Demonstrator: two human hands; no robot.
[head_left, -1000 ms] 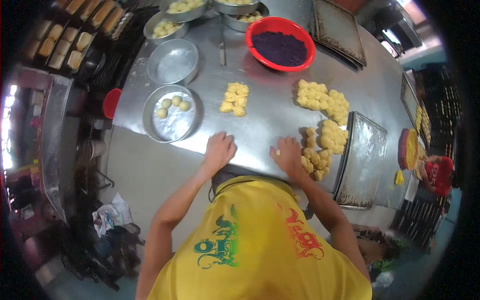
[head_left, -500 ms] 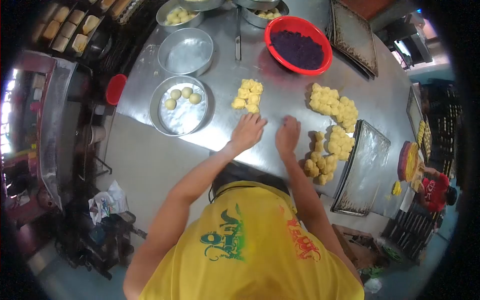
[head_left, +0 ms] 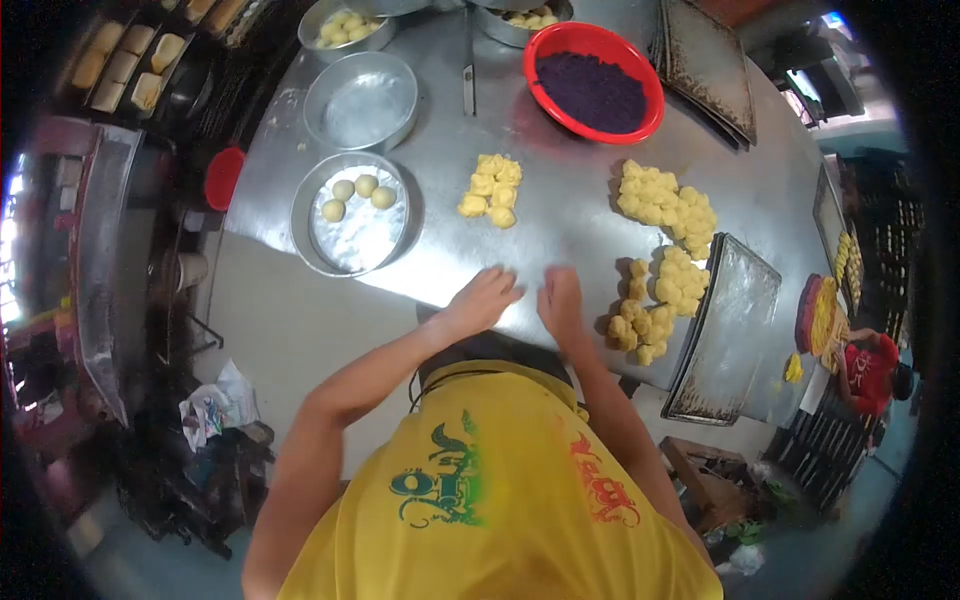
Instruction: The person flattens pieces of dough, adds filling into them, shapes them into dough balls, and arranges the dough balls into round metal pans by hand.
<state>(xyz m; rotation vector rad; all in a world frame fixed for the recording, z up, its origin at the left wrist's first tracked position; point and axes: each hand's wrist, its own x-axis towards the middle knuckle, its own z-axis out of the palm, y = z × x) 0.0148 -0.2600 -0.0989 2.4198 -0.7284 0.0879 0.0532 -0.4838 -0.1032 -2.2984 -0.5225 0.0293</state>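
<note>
My left hand [head_left: 484, 302] is just above the near edge of the steel table [head_left: 560, 200], its fingers curled. Close on its right, my right hand [head_left: 560, 302] is closed with the fingers tucked in. Whatever lies in either hand is hidden. A small block of yellow dough pieces [head_left: 490, 187] lies on the table beyond my hands. To its left stands a round metal pan [head_left: 350, 240] with several pale dough balls [head_left: 366, 185] in it. Larger yellow dough clusters [head_left: 665, 205] and browner dough lumps [head_left: 640, 325] lie to the right of my right hand.
A red basin [head_left: 655, 105] of dark purple filling [head_left: 592, 90] stands at the back. Another round pan [head_left: 360, 100] and a long-bladed tool [head_left: 468, 90] are left of it. Flat baking trays [head_left: 722, 330] lie on the right. A person in red [head_left: 866, 375] is far right.
Both hands have drawn back toward my body, and my left hand has moved away from the block of dough pieces. My right hand has come closer to the left.
</note>
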